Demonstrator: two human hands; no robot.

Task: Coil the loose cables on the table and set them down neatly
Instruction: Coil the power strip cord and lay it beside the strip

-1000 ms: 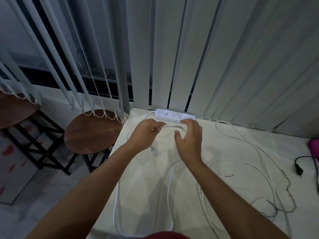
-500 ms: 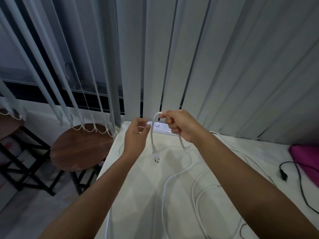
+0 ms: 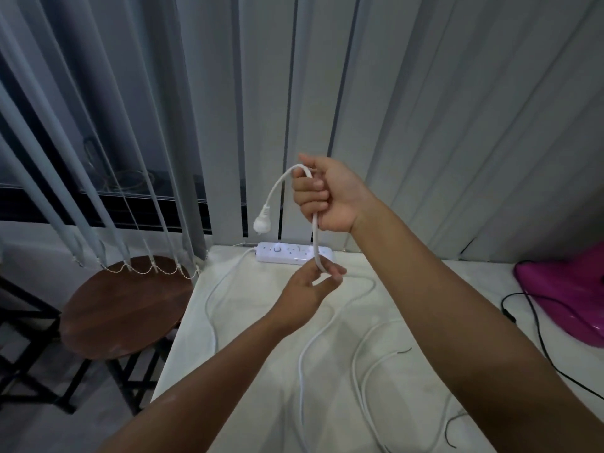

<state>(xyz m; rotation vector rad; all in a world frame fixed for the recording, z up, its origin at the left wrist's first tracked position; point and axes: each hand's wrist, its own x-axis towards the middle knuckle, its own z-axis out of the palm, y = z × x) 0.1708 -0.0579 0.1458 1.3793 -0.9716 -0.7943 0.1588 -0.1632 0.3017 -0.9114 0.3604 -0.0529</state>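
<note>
right hand (image 3: pixel 330 196) raised well above the power strip (image 3: pixel 295 253), fingers (image 3: pixel 307 197) curled into a fist around the white cable (image 3: pixel 315 238), thumb pressed over the top of the bend; plug (image 3: pixel 261 223) dangling from the short end, hanging left of the fist and above the power strip's left end

left hand (image 3: pixel 309 289) lower, just in front of the power strip, thumb and forefinger pinching the same white cable where it drops straight down from the fist; remaining fingers loosely curled beneath, not spread

below the pinch, white cable running off to the right, curving back and trailing toward the viewer across the table (image 3: pixel 261 371) in long loose loops, uncoiled; a second white lead leaving the power strip's left end and sweeping along the table's left edge

power strip lying flat at the far edge of the table, against the vertical blinds (image 3: pixel 425 109)

right of the power strip, well apart: a black cable (image 3: pixel 536 325) snaking over the table, beside a magenta object (image 3: pixel 568 289) cut off by the frame edge

nearer the viewer than the power strip, to its right, a thin dark wire (image 3: pixel 404 350) lying among the white loops

left of the power strip and lower than the table, a round wooden stool (image 3: pixel 124 308) on a black frame
</note>
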